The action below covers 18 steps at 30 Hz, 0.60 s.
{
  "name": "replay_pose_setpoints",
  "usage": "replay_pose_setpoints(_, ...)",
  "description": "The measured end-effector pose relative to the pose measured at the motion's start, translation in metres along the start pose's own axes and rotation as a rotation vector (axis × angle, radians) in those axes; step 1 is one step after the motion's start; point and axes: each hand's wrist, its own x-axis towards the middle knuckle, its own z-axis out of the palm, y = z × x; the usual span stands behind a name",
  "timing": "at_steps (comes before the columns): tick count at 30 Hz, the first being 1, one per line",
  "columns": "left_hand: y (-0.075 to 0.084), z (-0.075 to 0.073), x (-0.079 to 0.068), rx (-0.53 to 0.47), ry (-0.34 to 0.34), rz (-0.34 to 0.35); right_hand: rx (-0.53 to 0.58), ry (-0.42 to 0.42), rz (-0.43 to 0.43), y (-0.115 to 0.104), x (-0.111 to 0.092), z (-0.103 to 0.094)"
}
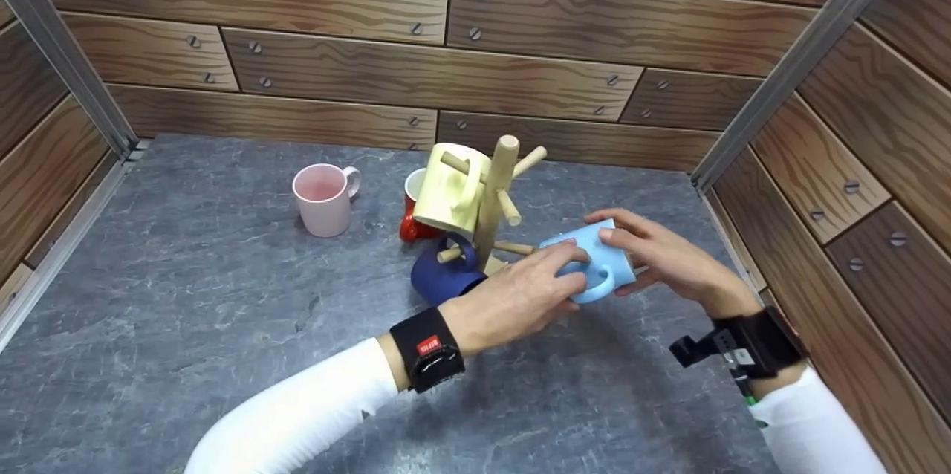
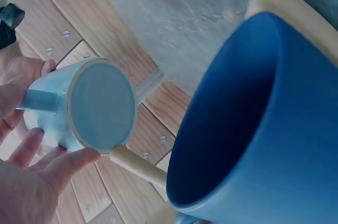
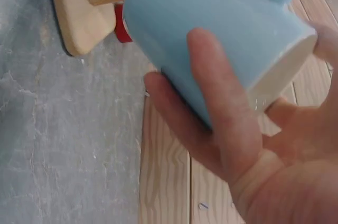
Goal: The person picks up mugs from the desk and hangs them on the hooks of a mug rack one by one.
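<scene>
So the light blue mug (image 1: 596, 262) is just right of the wooden mug stand (image 1: 490, 218), tipped on its side in midair and held from two sides. The right hand (image 1: 672, 260) grips it round the open end, thumb on one side and fingers along the other, probably because that end faces away from the stand. The left hand (image 1: 520, 302) pinches the mug too, thumb and fingers near the base and handle side; my guess is that it steers the tilt while the right takes the weight. In the left wrist view the base sits just beside the tip of a low peg (image 2: 138, 166), though I can't tell if they touch. As for the others, the yellow mug (image 1: 442, 195) hangs high with a peg through its handle, and the dark blue mug (image 1: 440, 277) does the same lower down, mouth tilted, I guess because a handle-hung mug just swings to wherever its weight settles. A red mug (image 1: 423, 230) is partly hidden behind the yellow one, so no clue how it's supported. The pink mug (image 1: 327, 215) stands upright on the grey table (image 1: 223, 296), well over to the left, so it looks plenty stable on its own
</scene>
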Motion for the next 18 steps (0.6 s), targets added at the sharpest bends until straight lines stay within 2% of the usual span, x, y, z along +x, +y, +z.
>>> replay_pose_setpoints(3,-0.001,-0.002,-0.001,-0.103,0.023,-0.020,0.012,-0.020,-0.057,0.001,-0.006,-0.005)
replay_pose_setpoints(6,-0.003,-0.005,-0.003,-0.247,0.050,-0.065,-0.007,-0.049,-0.130,0.002,-0.011,-0.010)
replay_pose_setpoints(9,-0.004,-0.008,-0.007,-0.397,0.081,-0.101,-0.027,-0.112,-0.202,0.005,-0.015,-0.015)
replay_pose_setpoints(12,-0.005,-0.010,-0.011,-0.506,0.117,-0.106,-0.050,-0.166,-0.258,0.005,-0.018,-0.018)
replay_pose_setpoints(15,-0.004,-0.013,-0.016,-0.579,0.162,-0.112,-0.075,-0.185,-0.290,0.001,-0.021,-0.017)
replay_pose_setpoints(18,-0.002,-0.018,-0.021,-0.605,0.212,-0.128,-0.086,-0.188,-0.308,-0.004,-0.022,-0.013)
